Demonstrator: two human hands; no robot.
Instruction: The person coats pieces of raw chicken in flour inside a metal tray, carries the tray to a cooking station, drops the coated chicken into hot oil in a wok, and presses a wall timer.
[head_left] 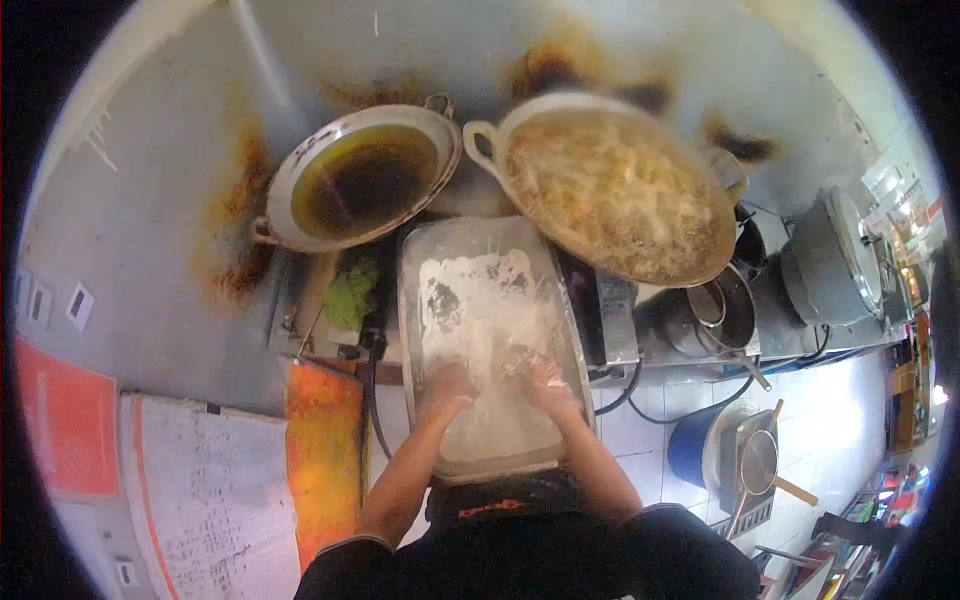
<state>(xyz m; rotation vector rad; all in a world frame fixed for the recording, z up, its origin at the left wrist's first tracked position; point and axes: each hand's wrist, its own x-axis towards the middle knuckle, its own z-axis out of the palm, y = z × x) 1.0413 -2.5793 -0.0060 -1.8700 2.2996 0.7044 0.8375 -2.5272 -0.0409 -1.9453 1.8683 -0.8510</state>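
Observation:
A long metal tray (408, 300) lies in front of me, with white flour (480, 280) spread unevenly over its bottom. My left hand (450, 385) is down in the tray on the left, its fingers smeared by motion. To its right, my right hand (540, 378) is also in the flour and looks coated with it. Pale crumbly bits show at the right fingers, too blurred to tell what they are. Whether either hand is open or closed does not show.
Behind the tray stand a wok of dark oil (375, 180) and a larger wok of bubbling oil (620, 190). Green leaves (350, 295) lie left of the tray. On the right are a pot with a strainer (706, 303), a big lidded pot (825, 255) and a blue bucket (690, 445).

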